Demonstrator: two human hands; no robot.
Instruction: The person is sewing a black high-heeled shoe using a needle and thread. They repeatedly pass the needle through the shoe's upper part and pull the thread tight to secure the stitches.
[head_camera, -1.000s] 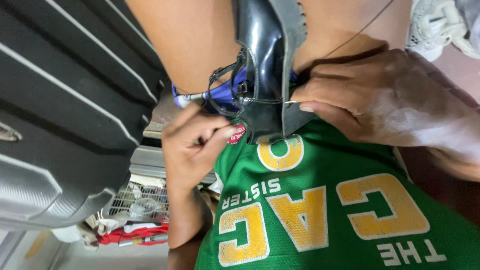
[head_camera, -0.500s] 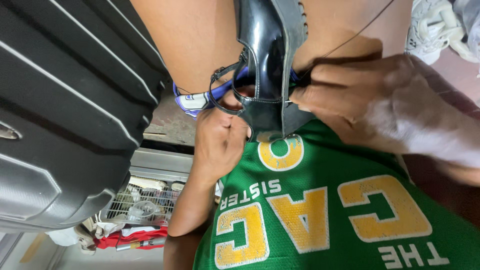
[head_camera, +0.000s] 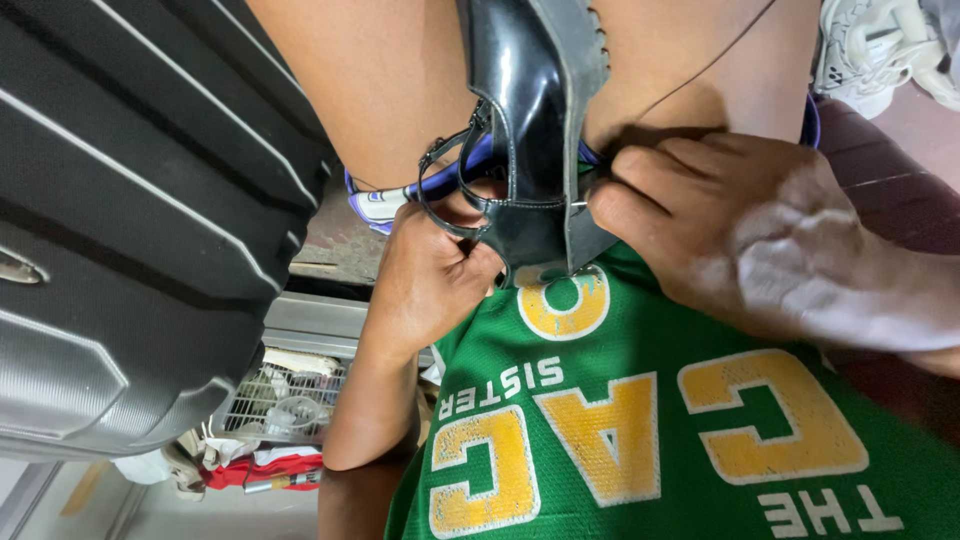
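- Black glossy leather shoe (head_camera: 530, 110) sits heel-up betw. the person's bare thighs, sole edge w/ grey tread facing right, its lower end just above the green jersey (head_camera: 640, 430) w/ yellow lettering.
- Left hand (head_camera: 430, 275): fingers curled shut, gripping the shoe's lower end from below, right by the thin black strap w/ buckle (head_camera: 445, 185) that loops off the shoe's left side.
- Right hand (head_camera: 740, 230): closed in a pinch at the shoe's edge; a small pale metal bit, likely a needle (head_camera: 577, 205), shows at the fingertips, can't be sure.
- Thin dark thread (head_camera: 690, 75) runs from the pinch up & right across the thigh, drawn fairly straight.
- Judgement: looks like hand-stitching at the sole/upper seam, mid-stitch. How much seam is done vs left: can't tell, seam mostly hidden by the hands.
- Strap hangs loose, buckle not fastened.
- Around: dark ribbed suitcase (head_camera: 130, 220) at left, wire basket (head_camera: 285, 400) w/ odds & ends low left, white sneaker (head_camera: 870, 50) top right.
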